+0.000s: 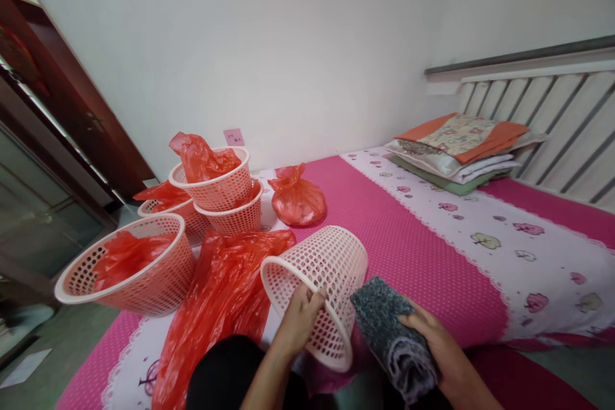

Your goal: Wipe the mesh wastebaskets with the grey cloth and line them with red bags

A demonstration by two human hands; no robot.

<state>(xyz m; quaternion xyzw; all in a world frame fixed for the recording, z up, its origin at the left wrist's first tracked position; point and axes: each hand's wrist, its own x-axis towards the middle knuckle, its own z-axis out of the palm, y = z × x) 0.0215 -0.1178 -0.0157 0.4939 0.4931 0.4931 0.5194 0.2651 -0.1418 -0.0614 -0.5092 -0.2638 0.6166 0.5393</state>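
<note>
Basket, pale and perforated, is lying tipped on its side near the edge of the pink bedspread, and we are pinching its rim with our left hand, seemingly to steady the open mouth. Beside it, our right hand is clasping a rolled cloth, probably against unfurling; it is showing dark, speckled, fuzzy pile and a paler coiled end.

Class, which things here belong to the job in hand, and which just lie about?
Likely the job:
basket, held by left hand;
gray cloth, held by right hand;
perhaps other baskets, red bags.

Probably lying about:
folded fabrics;
pink note;
paper on the floor.
</note>
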